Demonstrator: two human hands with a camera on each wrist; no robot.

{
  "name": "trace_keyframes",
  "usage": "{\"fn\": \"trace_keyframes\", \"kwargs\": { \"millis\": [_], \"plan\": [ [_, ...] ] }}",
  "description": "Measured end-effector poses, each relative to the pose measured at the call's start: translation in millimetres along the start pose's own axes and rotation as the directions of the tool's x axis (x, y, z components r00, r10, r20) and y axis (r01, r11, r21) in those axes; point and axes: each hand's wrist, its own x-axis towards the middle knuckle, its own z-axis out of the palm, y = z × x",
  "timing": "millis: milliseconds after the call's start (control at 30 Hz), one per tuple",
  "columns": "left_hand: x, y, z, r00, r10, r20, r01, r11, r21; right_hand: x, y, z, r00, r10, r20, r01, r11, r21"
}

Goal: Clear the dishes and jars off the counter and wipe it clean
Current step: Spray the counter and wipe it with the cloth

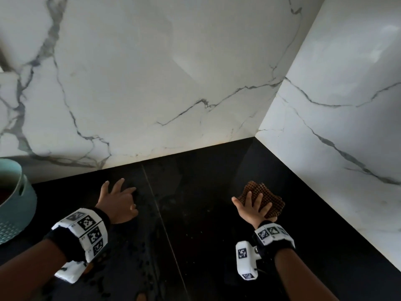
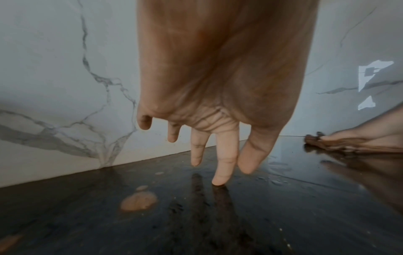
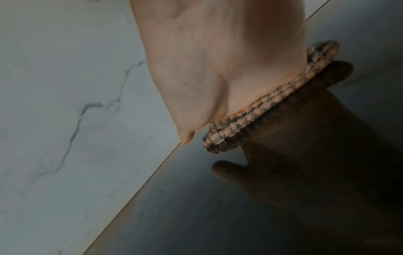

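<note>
A brown checked cloth (image 1: 267, 197) lies folded on the black counter (image 1: 195, 224) near the right-hand corner. My right hand (image 1: 255, 206) lies flat on it with straight, spread fingers, pressing it down; in the right wrist view the palm (image 3: 229, 77) sits on the cloth's edge (image 3: 261, 110). My left hand (image 1: 118, 202) rests on the counter to the left, fingers spread. In the left wrist view its fingertips (image 2: 219, 181) touch the wet, glossy counter (image 2: 283, 215) and it holds nothing. The cloth (image 2: 322, 143) shows there at the far right.
A teal colander-like bowl (image 1: 15, 205) stands at the counter's left edge. White marble walls (image 1: 152, 83) close off the back and the right side (image 1: 336, 137), meeting in a corner. A seam (image 1: 160, 213) runs across the counter between my hands. Water drops and a smear (image 2: 139, 201) lie near my left hand.
</note>
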Motion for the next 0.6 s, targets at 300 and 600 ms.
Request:
{"fn": "trace_keyframes", "kwargs": {
  "millis": [300, 600],
  "plan": [
    [-1, -10, 16, 0.999, -0.006, -0.038, 0.004, 0.999, -0.054, 32, -163, 27, 0.955, -0.276, 0.111, 0.294, 0.935, -0.2],
    [-9, -15, 32, 0.994, -0.08, -0.076, 0.073, 0.993, -0.089, 1, -254, 79, 0.844, -0.459, 0.277, 0.527, 0.804, -0.276]
  ]
}}
